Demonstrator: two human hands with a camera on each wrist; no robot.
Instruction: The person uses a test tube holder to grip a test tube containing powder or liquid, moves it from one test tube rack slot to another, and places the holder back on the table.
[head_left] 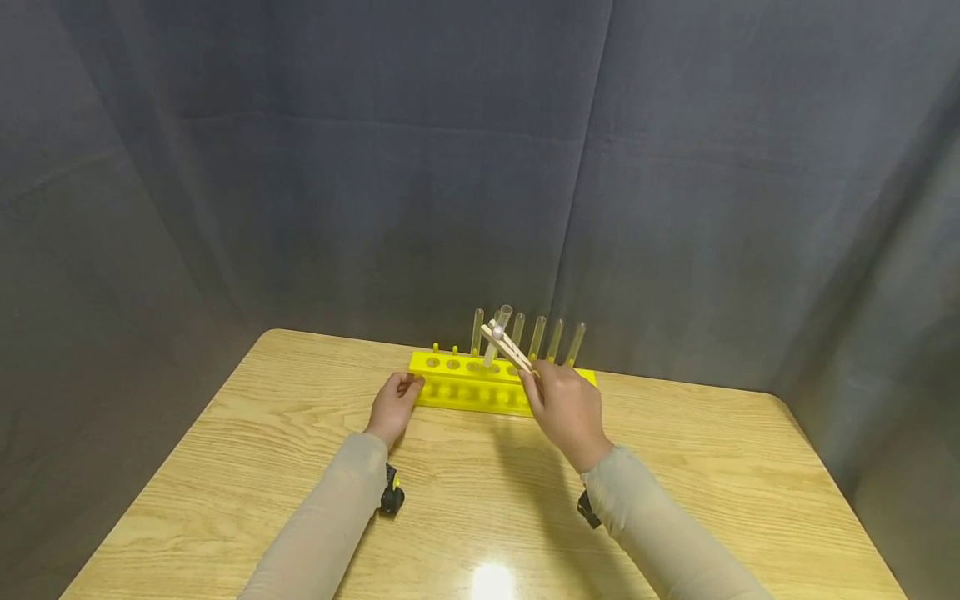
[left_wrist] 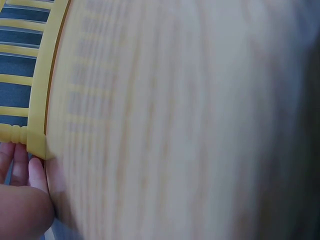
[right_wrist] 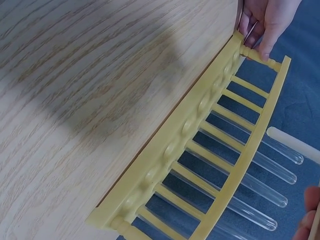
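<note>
A yellow test tube rack (head_left: 472, 398) stands on the table, with a row of holes along its top. My left hand (head_left: 393, 407) grips its left end; the right wrist view shows the thumb on the end post (right_wrist: 260, 57). My right hand (head_left: 566, 408) holds a wooden test tube clamp (head_left: 516, 357) above the rack. In the clamp's jaws is a tilted test tube (head_left: 505, 317), its mouth up. The lower part of that tube looks white (right_wrist: 295, 142). Whether its bottom touches a hole I cannot tell.
Several clear test tubes (head_left: 556, 337) stand upside down on the pegs behind the rack. Two bare pegs (head_left: 436, 347) show at the left. The wooden table (head_left: 465, 500) extends in front, and a grey curtain (head_left: 420, 167) hangs behind.
</note>
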